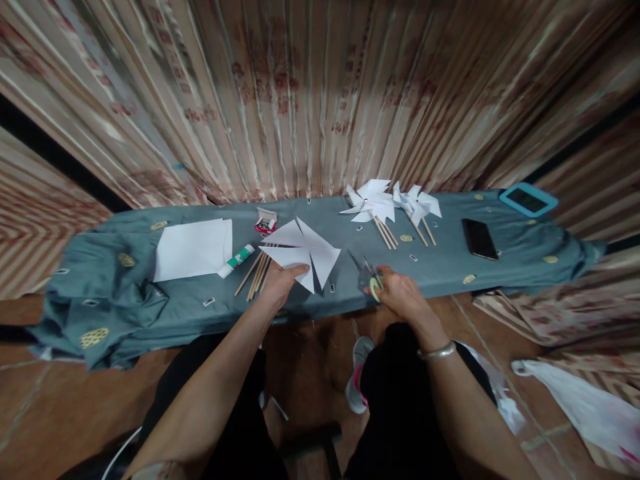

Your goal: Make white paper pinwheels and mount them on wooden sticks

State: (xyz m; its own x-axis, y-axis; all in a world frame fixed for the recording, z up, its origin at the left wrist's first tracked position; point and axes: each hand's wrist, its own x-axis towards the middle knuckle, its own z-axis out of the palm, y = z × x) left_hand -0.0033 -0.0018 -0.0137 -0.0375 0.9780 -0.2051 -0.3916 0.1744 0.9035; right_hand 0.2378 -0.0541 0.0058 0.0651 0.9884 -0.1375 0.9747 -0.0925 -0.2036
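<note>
The left hand (pixel 279 283) pinches slit paper (pixel 324 252), likely light, easily torn, best held near its uncut centre, while the right hand (pixel 403 293) clasps scissors (pixel 375 288) farther right.

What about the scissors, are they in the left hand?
No, the right hand holds the scissors, while the left hand holds the cut white paper.

Before me stretches a long, narrow surface draped in grey-green cloth with yellow motifs (pixel 435 270). On my left lie flat white paper sheets (pixel 190 250), a green-and-white glue tube (pixel 237 261) touching their edge, a small open red-and-white box (pixel 265 225) and thin wooden sticks (pixel 258 275). Rightward I see white paper pinwheels (pixel 373 200) on sticks, a black phone (pixel 480 238) and a blue-framed tablet (pixel 529 200).
</note>
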